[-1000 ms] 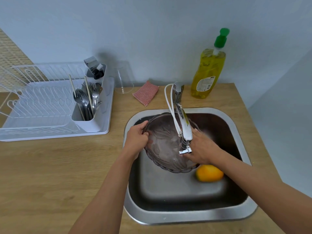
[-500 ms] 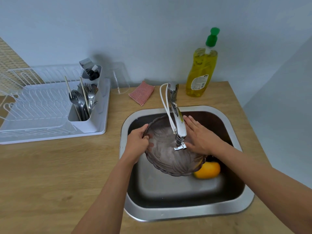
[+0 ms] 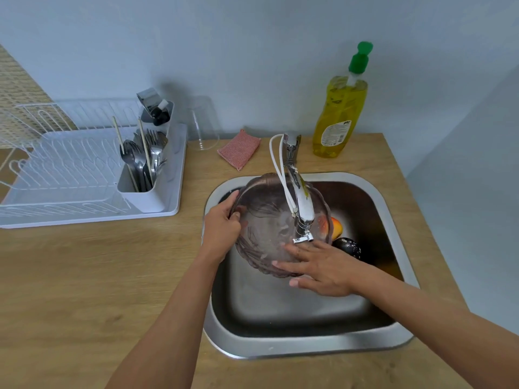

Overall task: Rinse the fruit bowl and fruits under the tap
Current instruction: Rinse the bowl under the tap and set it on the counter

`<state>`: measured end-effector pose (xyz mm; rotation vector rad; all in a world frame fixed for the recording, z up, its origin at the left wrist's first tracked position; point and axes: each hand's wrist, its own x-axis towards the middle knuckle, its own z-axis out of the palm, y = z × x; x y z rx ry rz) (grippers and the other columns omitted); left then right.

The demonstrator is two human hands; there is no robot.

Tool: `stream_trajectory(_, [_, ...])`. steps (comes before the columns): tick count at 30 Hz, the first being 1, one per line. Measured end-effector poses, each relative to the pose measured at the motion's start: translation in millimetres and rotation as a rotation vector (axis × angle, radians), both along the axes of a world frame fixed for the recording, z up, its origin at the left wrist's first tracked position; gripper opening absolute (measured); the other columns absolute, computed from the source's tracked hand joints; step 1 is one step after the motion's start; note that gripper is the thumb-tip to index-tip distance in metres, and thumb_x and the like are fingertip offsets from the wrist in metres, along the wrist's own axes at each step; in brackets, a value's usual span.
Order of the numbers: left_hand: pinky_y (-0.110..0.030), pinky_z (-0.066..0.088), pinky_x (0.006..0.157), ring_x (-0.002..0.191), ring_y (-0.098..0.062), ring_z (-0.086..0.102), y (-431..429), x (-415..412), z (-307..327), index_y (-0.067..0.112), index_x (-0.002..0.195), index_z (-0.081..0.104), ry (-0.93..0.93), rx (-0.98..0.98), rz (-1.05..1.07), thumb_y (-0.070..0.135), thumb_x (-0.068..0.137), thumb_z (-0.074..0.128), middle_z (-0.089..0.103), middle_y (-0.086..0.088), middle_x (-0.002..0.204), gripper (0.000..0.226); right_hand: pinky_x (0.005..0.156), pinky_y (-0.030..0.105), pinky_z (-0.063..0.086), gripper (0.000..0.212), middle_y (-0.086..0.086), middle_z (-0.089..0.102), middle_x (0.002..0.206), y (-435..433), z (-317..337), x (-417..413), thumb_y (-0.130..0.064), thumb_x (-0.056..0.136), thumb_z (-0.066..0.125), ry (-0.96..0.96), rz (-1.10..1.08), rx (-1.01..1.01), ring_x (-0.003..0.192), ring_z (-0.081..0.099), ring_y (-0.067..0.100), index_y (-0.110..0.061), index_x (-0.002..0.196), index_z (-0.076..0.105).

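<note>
The left hand [image 3: 222,228] clasps the left rim of the translucent glass fruit bowl [image 3: 269,220], fingers curled over the edge. The right hand [image 3: 320,266] lies spread flat, fingers extended, on the bowl's near inner surface, gripping nothing. The bowl is tilted over the steel sink [image 3: 398,226] beneath the tap [image 3: 302,209]. Behind it lie an orange fruit [image 3: 336,228] and a dark fruit [image 3: 348,247]. The yellow dish soap bottle [image 3: 341,108] bears a label too small to read.

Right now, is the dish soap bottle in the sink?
No, the dish soap bottle stands upright on the counter behind the sink, by the wall.
</note>
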<state>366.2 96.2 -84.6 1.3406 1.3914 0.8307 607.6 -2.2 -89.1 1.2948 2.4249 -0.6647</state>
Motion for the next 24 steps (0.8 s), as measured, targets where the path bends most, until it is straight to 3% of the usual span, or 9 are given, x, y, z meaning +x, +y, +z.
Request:
stream_trajectory(3, [-0.038, 0.052, 0.102, 0.113, -0.004, 0.065, -5.8, -0.8, -3.6, 0.063, 0.119, 0.057, -0.036, 0.006, 0.008, -0.009, 0.093, 0.046, 0.073, 0.012, 0.114, 0.078, 0.116, 0.040, -0.019, 0.052, -0.009, -0.007, 0.165, -2.1, -1.5, 0.4, -0.066, 0.098, 0.012, -0.015, 0.000, 0.007, 0.152, -0.009, 0.019, -0.060, 0.147, -0.004])
stream_trajectory(7, [-0.035, 0.057, 0.094, 0.110, -0.007, 0.067, -7.6, 6.8, -8.7, 0.072, 0.103, 0.058, -0.077, -0.007, 0.003, -0.011, 0.094, 0.046, 0.074, 0.009, 0.110, 0.084, 0.122, 0.047, -0.004, 0.052, -0.018, -0.007, 0.162, 0.5, -7.9, -31.8, -0.056, 0.102, 0.015, 0.101, 0.024, 0.003, 0.151, -0.009, 0.016, -0.052, 0.150, -0.003])
stream_trajectory(10, [-0.036, 0.057, 0.094, 0.109, -0.002, 0.066, -3.9, -0.4, -13.5, 0.070, 0.113, 0.056, -0.061, -0.026, 0.018, -0.010, 0.093, 0.047, 0.073, 0.015, 0.110, 0.082, 0.122, 0.046, -0.004, 0.049, -0.014, -0.001, 0.164, 2.9, -9.6, -11.2, -0.053, 0.103, 0.017, 0.047, -0.044, 0.005, 0.153, -0.001, 0.021, -0.054, 0.150, 0.004])
stream_trajectory(13, [-0.043, 0.057, 0.094, 0.108, -0.005, 0.067, -3.2, -0.2, -21.0, 0.042, 0.131, 0.060, -0.069, -0.058, 0.047, -0.012, 0.091, 0.046, 0.073, 0.017, 0.107, 0.068, 0.122, 0.047, -0.008, 0.053, -0.017, -0.007, 0.164, -4.8, -11.0, -21.0, -0.053, 0.103, 0.020, 0.032, -0.043, -0.093, 0.153, -0.007, 0.025, -0.053, 0.151, -0.003])
stream_trajectory(16, [-0.046, 0.055, 0.097, 0.114, -0.009, 0.064, -9.5, 5.4, -25.8, 0.026, 0.138, 0.056, -0.052, -0.073, 0.004, -0.013, 0.089, 0.045, 0.069, 0.020, 0.115, 0.064, 0.124, 0.047, -0.004, 0.062, -0.017, -0.011, 0.164, -4.9, -13.7, -52.5, -0.059, 0.100, 0.019, 0.121, -0.061, -0.166, 0.152, -0.012, 0.013, -0.044, 0.154, -0.007])
stream_trajectory(21, [-0.042, 0.045, 0.110, 0.127, -0.013, 0.056, -6.5, -8.7, -28.5, 0.022, 0.144, 0.050, 0.029, -0.134, 0.066, -0.008, 0.089, 0.046, 0.063, 0.004, 0.135, 0.063, 0.121, 0.043, -0.007, 0.057, -0.011, -0.003, 0.166, 9.7, -15.2, -11.2, -0.061, 0.100, 0.018, -0.089, -0.147, -0.089, 0.153, -0.002, 0.022, -0.043, 0.154, 0.017])
stream_trajectory(24, [-0.044, 0.052, 0.102, 0.116, -0.015, 0.063, -12.5, -0.6, -21.1, 0.036, 0.125, 0.065, 0.042, -0.118, -0.051, -0.008, 0.087, 0.044, 0.071, 0.001, 0.119, 0.061, 0.121, 0.044, -0.006, 0.057, -0.012, -0.011, 0.165, 16.4, -20.0, -32.6, -0.060, 0.100, 0.021, 0.022, -0.113, -0.164, 0.152, -0.010, 0.021, -0.046, 0.153, 0.010])
